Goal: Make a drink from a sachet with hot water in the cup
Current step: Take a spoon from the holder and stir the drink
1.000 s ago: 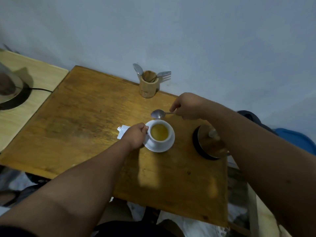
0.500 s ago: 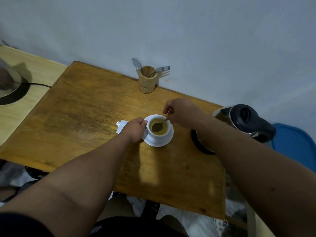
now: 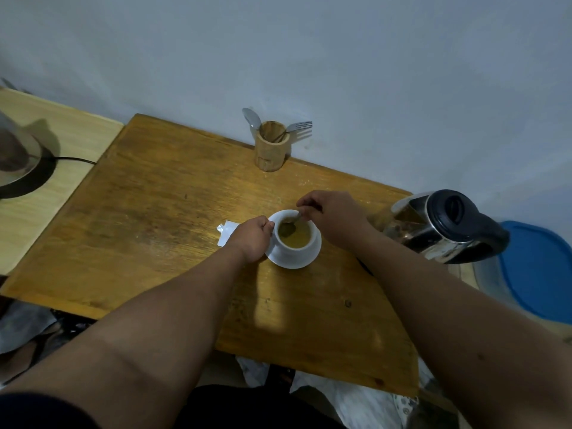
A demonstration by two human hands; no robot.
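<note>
The right hand (image 3: 331, 219) pinches a spoon (image 3: 291, 225) slanting down-left into the cup (image 3: 297, 239), bowl submerged in the yellow drink; the left hand (image 3: 252, 239) grips the cup's left side on its saucer (image 3: 294, 263).

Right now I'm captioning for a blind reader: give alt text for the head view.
A right hand stirs a yellowish drink with a spoon in a white cup on a saucer, steadied by the left hand. On the wooden table: a kettle and a cutlery holder.
</note>
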